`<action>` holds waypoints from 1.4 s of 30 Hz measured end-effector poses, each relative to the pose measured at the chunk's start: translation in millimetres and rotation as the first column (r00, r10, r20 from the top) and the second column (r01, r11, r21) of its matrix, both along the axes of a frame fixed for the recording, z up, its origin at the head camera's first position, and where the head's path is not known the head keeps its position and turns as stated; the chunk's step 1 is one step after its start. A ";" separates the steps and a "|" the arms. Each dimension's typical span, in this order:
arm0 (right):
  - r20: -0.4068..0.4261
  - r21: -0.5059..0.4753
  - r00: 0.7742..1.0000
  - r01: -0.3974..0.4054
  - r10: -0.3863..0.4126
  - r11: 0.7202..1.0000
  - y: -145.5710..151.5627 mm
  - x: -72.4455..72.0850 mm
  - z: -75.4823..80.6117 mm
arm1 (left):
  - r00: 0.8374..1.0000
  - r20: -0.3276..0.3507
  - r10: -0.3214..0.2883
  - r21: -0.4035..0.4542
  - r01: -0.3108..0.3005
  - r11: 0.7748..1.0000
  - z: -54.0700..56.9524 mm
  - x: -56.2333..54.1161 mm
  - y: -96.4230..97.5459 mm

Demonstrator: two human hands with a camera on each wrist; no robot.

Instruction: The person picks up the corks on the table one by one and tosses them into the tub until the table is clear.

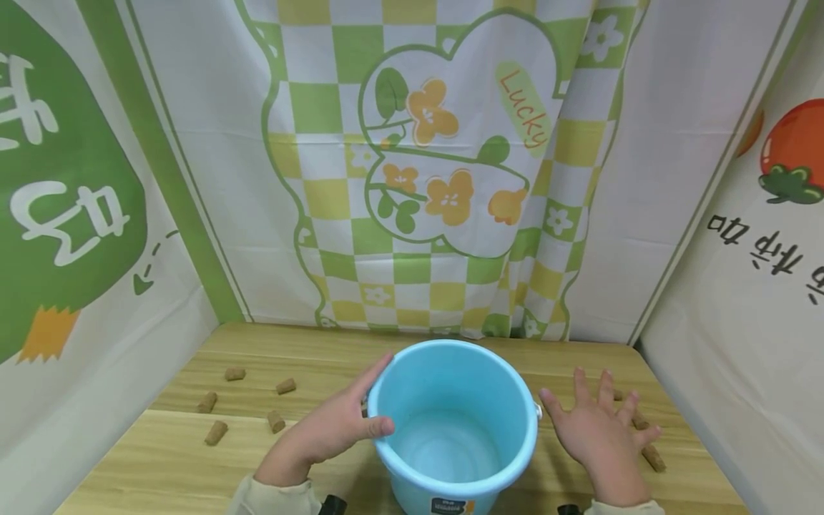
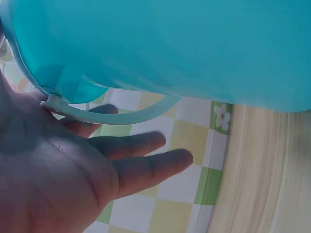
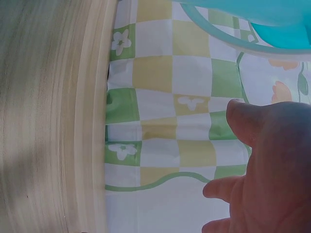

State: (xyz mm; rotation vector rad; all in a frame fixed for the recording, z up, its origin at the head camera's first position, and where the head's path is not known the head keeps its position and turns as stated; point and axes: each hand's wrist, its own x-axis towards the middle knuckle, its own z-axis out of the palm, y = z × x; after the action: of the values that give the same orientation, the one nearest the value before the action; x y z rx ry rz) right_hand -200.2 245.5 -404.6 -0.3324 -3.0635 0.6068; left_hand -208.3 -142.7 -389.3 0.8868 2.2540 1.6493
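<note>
A light blue plastic bucket (image 1: 450, 386) stands upright at the table's front middle, with nothing visible inside. My left hand (image 1: 337, 422) is at its left rim, thumb over the edge and the other fingers outside. In the left wrist view, the fingers of the left hand (image 2: 92, 155) stretch out fairly straight beside the bucket's pale handle (image 2: 131, 117). My right hand (image 1: 599, 433) is spread just right of the bucket, apart from it, above the table. Several small brown corks (image 1: 651, 458) lie partly hidden under and beside it.
Several more corks (image 1: 216, 432) lie scattered on the wooden table (image 1: 167, 458) left of the bucket. A checked green and yellow curtain (image 1: 412, 286) hangs along the back edge. Printed white cloth walls (image 1: 727, 343) close in both sides.
</note>
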 end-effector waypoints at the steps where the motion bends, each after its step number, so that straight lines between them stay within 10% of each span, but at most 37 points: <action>1: 0.001 -0.001 1.000 -0.002 0.002 1.000 0.0 0.3 0.1 | 1.000 0.013 -0.009 0.013 0.009 1.000 -0.3 -0.5 0.2; 25: 0.007 -0.027 0.999 -0.039 0.039 0.999 3.9 -2.7 -2.9 | 0.995 0.065 -0.079 0.070 0.074 0.995 -2.6 -4.5 0.0; 42: -0.201 0.003 0.967 -0.159 0.156 0.987 16.0 -7.9 4.8 | 0.988 0.079 -0.131 0.059 0.127 0.990 -0.9 -6.5 -4.5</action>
State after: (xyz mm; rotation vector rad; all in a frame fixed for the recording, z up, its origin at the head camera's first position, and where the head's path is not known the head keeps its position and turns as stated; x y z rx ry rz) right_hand -208.1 261.5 -399.9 -0.0236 -2.9098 0.6237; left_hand -214.8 -147.1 -390.1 0.9376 2.0615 1.6645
